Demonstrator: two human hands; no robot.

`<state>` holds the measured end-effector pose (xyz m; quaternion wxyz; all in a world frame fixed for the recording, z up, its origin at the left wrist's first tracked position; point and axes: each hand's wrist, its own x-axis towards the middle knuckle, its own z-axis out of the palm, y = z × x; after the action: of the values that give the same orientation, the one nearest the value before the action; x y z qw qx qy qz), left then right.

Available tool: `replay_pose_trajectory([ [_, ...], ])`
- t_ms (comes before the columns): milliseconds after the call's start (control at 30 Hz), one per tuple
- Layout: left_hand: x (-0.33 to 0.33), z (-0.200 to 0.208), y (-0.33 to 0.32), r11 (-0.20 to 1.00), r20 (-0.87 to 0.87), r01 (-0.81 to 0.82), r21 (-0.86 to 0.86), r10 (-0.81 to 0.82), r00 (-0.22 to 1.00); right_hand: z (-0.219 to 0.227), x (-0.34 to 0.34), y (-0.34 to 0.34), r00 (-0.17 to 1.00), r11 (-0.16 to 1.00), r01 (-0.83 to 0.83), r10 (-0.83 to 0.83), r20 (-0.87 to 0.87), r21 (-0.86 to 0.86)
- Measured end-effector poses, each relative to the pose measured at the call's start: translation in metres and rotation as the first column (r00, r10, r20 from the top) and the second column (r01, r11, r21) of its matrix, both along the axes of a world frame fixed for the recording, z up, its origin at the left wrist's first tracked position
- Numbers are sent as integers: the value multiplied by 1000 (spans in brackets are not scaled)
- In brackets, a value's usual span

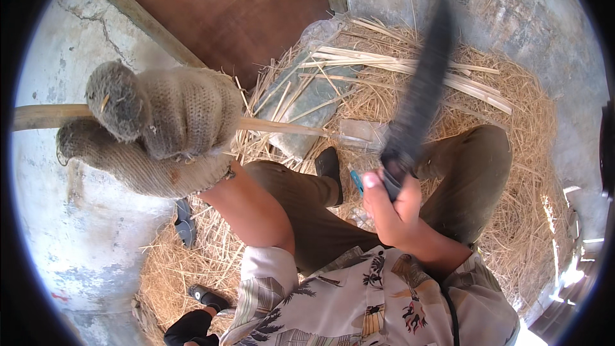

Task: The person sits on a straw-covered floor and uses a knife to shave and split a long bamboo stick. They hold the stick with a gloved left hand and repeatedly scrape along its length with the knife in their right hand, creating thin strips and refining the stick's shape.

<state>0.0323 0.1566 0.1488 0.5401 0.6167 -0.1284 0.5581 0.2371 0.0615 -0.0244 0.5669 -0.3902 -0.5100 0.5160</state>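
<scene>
My left hand (173, 115), in a worn grey-beige knitted glove, is closed round a long bamboo strip (54, 115). One end of the strip reaches the left rim of the view; the other tapers toward the middle, over the floor shavings. My bare right hand (394, 208) grips the handle of a large dark knife (419, 90), its broad blade raised and blurred by motion. The blade is apart from the strip. Below lies a greenish-grey stone slab (314, 106) with thin strips across it.
Straw-like shavings (512, 237) cover the floor. Split strips (410, 64) lie piled beyond my knees, near a pale block (363, 130). A brown door (237, 6) and plastered walls stand around. At lower left are a loose sandal (185, 223) and another person's sandalled foot (209, 298).
</scene>
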Motion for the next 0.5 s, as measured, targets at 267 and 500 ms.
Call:
replay_pose_trajectory([
  [267, 5, -4, -6, 987, -7, -154, 35, 154, 988, -9, 1, 25, 891, 973, -160, 215, 400, -168],
  [500, 7, -4, -4, 993, -24, -119, 13, 119, 993, -19, -2, 24, 955, 993, -112, 120, 270, -45],
])
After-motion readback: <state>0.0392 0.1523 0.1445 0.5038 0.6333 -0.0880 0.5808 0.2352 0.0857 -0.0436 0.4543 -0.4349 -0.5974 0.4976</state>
